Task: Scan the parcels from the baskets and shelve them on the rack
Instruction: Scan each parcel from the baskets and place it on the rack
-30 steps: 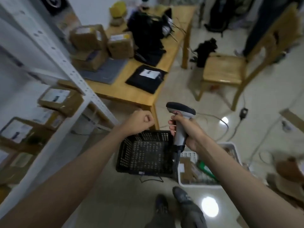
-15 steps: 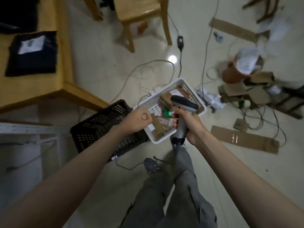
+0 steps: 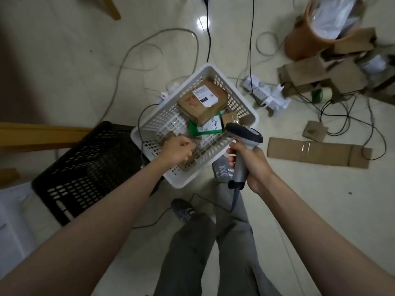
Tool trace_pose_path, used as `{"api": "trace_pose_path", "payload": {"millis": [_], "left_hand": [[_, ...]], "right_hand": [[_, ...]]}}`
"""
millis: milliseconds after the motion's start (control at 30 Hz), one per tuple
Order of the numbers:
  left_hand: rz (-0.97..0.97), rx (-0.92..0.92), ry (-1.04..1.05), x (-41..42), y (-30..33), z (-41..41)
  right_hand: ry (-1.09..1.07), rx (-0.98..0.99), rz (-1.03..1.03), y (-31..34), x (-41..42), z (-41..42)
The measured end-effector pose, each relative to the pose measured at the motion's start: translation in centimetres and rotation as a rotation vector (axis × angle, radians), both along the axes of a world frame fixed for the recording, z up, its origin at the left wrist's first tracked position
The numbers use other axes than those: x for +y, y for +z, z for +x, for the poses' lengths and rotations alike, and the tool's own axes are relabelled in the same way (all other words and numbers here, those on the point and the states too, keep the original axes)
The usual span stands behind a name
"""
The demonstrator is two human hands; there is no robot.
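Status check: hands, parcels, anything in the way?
Left hand down in the white basket, on a small brown parcel. Right hand grips the scanner. Three parcels visible behind; cables trail around.

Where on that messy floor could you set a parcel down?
Bare tile lies left of the white basket, and more lies right of the legs, below the flat cardboard strip. The black basket looks empty. Cables and boxes crowd the upper right.
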State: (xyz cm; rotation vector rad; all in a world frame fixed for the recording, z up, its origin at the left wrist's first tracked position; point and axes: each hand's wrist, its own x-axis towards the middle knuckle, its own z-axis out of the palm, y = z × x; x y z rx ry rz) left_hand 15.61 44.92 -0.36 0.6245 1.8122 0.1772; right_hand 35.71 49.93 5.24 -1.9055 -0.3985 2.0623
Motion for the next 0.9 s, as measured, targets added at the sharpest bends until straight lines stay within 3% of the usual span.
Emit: {"api": "trace_pose_path", "payload": {"millis": [400, 600, 900], "left_hand": [[-0.159, -0.101, 0.434, 7.1, -19.0, 0.3], [-0.085, -0.147, 0.684, 9.8, -25.3, -0.3], [-0.059, -0.408, 1.045, 11.1, -30.4, -1.1]], "right_hand": [[0.011, 0.036, -0.073, -17.1, 4.1, -0.1], [0.044, 0.044, -0.079, -21.9, 5.5, 0.3], [0.114, 0.053, -0.043, -25.5, 6.3, 0.8]]}}
